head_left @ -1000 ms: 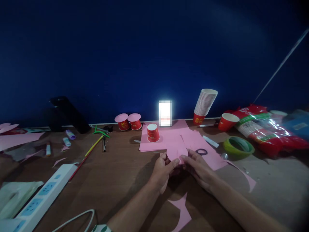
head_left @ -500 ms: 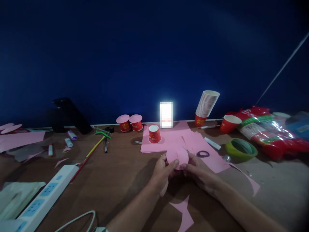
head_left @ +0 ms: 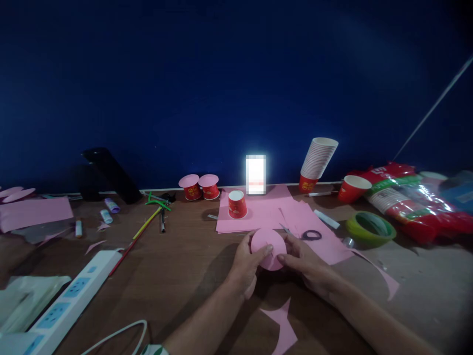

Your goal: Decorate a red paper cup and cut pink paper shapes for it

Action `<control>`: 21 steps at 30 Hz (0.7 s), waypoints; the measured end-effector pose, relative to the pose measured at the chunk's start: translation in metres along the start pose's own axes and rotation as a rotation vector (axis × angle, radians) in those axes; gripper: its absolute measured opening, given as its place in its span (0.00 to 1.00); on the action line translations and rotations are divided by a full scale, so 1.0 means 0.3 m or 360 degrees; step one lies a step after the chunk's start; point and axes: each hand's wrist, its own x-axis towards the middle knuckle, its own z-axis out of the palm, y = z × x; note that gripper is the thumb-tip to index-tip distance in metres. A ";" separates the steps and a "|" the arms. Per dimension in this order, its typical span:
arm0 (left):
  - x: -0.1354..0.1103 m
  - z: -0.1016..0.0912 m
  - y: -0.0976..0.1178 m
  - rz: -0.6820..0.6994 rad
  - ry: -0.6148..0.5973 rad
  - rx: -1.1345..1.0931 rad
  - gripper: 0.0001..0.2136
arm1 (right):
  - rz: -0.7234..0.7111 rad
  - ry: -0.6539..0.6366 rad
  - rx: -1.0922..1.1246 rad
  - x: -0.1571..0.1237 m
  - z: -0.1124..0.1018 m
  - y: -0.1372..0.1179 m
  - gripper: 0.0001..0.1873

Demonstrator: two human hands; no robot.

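Observation:
Between my two hands is a round pink paper disc (head_left: 268, 239), its face turned up toward me. My left hand (head_left: 248, 261) pinches its left side, thumb on top near the middle. From the right, my right hand (head_left: 301, 259) grips the edge with thumb and fingers. A short mark or slit shows near the left thumb. Just beyond the disc, scissors (head_left: 311, 235) with dark handles lie on pink paper sheets (head_left: 254, 224). A red paper cup (head_left: 237, 206) stands upside down on those sheets, its pale base upward.
Two red cups topped with pink discs (head_left: 189, 180) stand by the wall. A tall cup stack (head_left: 318, 160) leans at the right, near green tape (head_left: 370, 229) and a red plastic package (head_left: 402, 207). A power strip (head_left: 74, 291) lies left. Pink scraps (head_left: 283, 328) lie in front.
The disc has tilted to face me more fully, and it looks flatter and rounder than before. Both hands keep hold of it. The scissors' blades show more now.

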 end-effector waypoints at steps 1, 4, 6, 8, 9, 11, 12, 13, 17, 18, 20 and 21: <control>0.001 -0.001 0.001 -0.0014 0.0011 -0.0008 0.27 | -0.0008 -0.0005 0.0016 -0.001 0.000 0.000 0.23; 0.008 -0.005 0.001 -0.0025 0.0063 -0.0045 0.29 | 0.0000 0.0022 0.0033 -0.003 -0.001 0.004 0.21; 0.011 -0.007 -0.002 -0.0001 0.0091 -0.0052 0.29 | 0.0021 0.0072 -0.0001 -0.002 -0.003 0.011 0.21; 0.012 -0.011 -0.007 0.0017 0.0084 -0.0051 0.29 | 0.0025 0.0149 -0.0012 0.002 -0.008 0.019 0.19; 0.012 -0.013 -0.010 0.0018 0.0077 -0.0043 0.29 | 0.0015 0.0184 -0.0003 0.004 -0.011 0.024 0.19; 0.011 -0.018 -0.015 0.0008 0.0060 -0.0012 0.29 | -0.0020 0.0237 0.0033 0.008 -0.016 0.032 0.19; 0.010 -0.020 -0.017 0.0002 0.0049 0.0007 0.29 | -0.0035 0.0262 0.0048 0.009 -0.019 0.035 0.20; 0.009 -0.021 -0.018 -0.0007 0.0036 0.0021 0.28 | -0.0046 0.0286 0.0057 0.010 -0.021 0.038 0.20; 0.003 -0.019 -0.005 -0.0077 -0.0030 -0.0004 0.29 | -0.0069 0.0361 0.0019 0.008 -0.025 0.040 0.21; 0.002 -0.016 0.001 -0.0096 -0.0030 -0.0015 0.30 | -0.0068 0.0363 0.0010 0.007 -0.024 0.038 0.21; 0.002 -0.011 0.011 -0.0115 0.0002 -0.0019 0.31 | -0.0044 0.0360 0.0014 0.002 -0.020 0.028 0.21; 0.003 -0.009 0.015 -0.0117 0.0034 -0.0014 0.32 | -0.0026 0.0356 0.0029 -0.001 -0.017 0.023 0.19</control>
